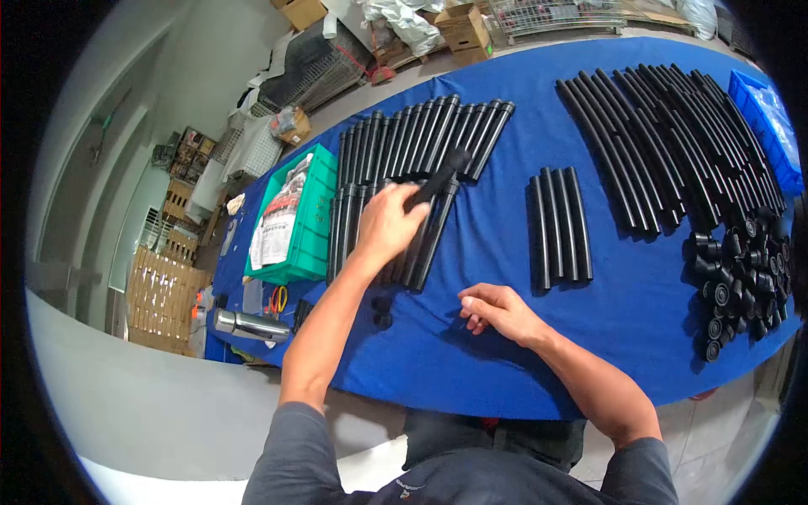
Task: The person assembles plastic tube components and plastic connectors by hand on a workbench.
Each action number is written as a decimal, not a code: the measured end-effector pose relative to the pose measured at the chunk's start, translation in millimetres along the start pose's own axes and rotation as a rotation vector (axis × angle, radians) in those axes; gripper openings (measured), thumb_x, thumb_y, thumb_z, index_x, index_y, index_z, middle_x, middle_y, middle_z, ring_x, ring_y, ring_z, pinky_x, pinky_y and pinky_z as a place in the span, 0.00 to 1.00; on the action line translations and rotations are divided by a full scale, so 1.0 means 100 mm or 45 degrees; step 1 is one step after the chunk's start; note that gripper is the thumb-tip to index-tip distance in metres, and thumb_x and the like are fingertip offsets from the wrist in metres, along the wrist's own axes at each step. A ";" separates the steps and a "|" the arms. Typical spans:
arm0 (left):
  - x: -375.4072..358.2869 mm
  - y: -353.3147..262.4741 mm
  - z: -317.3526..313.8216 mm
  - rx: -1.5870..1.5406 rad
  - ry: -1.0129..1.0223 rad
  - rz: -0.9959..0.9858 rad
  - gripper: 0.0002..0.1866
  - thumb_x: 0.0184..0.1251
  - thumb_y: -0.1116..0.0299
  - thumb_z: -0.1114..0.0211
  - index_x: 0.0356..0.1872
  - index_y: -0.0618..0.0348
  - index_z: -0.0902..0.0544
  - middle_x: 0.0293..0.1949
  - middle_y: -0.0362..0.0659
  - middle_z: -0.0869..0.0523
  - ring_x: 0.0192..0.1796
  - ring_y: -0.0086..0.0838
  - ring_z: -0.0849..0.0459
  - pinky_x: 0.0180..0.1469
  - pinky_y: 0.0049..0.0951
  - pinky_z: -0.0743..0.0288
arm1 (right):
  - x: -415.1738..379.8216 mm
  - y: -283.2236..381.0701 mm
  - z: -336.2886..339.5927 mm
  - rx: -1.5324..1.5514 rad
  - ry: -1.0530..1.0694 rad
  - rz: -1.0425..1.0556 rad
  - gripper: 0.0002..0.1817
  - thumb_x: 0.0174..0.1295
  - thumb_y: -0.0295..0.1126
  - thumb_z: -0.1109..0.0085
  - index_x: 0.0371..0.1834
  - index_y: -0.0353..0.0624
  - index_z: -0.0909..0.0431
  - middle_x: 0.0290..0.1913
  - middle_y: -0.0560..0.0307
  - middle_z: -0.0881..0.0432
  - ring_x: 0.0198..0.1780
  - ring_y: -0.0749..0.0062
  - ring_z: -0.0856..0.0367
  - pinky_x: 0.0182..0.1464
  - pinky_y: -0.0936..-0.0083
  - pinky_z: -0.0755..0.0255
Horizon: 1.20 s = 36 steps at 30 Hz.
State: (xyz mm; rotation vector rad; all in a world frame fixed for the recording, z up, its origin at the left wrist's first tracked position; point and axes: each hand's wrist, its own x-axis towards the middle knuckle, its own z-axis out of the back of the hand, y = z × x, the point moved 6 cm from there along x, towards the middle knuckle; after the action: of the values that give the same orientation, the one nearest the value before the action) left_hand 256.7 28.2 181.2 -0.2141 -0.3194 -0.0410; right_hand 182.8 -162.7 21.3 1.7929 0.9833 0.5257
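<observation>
My left hand is closed around a black tube with a wider, rounded end. It holds the tube tilted over the near row of capped black tubes, and motion blurs the tube a little. My right hand hovers above the blue cloth, its fingers loosely bent and a little apart, with nothing visible in them. To its upper right lies a small group of black tubes side by side. Two small black caps rest on the cloth below my left hand.
Behind lies another row of capped tubes. At the right are many long black tubes, a heap of black caps and a blue crate. A green crate, scissors and a metal cylinder are at the left.
</observation>
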 end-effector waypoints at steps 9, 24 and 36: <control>1.35 -0.61 -1.06 0.066 0.242 0.102 0.26 0.62 0.52 0.30 0.53 0.63 0.12 0.45 0.60 0.09 0.52 0.51 0.10 0.58 0.45 0.19 | -0.03 0.00 -0.10 -0.537 0.047 0.168 0.25 0.73 0.47 0.37 0.52 0.31 0.17 0.39 0.42 0.10 0.41 0.60 0.09 0.46 0.63 0.18; 2.04 -0.67 -2.02 0.275 0.355 0.171 0.20 0.67 0.57 0.28 0.50 0.64 0.12 0.55 0.60 0.13 0.59 0.55 0.14 0.61 0.51 0.19 | -0.04 0.10 -0.10 -0.614 0.041 0.241 0.23 0.71 0.45 0.35 0.50 0.31 0.17 0.34 0.43 0.12 0.36 0.59 0.12 0.41 0.62 0.21; 2.01 -0.56 -2.02 0.241 0.207 0.169 0.25 0.66 0.57 0.27 0.56 0.63 0.20 0.55 0.58 0.14 0.59 0.56 0.15 0.60 0.54 0.20 | -0.05 0.11 -0.10 -0.632 0.042 0.264 0.24 0.70 0.45 0.35 0.49 0.30 0.17 0.34 0.39 0.13 0.37 0.51 0.12 0.42 0.58 0.21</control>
State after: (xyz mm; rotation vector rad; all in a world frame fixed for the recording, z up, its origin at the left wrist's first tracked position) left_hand 505.6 -70.8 68.7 -0.0433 -0.1449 0.1022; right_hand 177.3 -163.2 36.0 1.4435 0.6187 0.8498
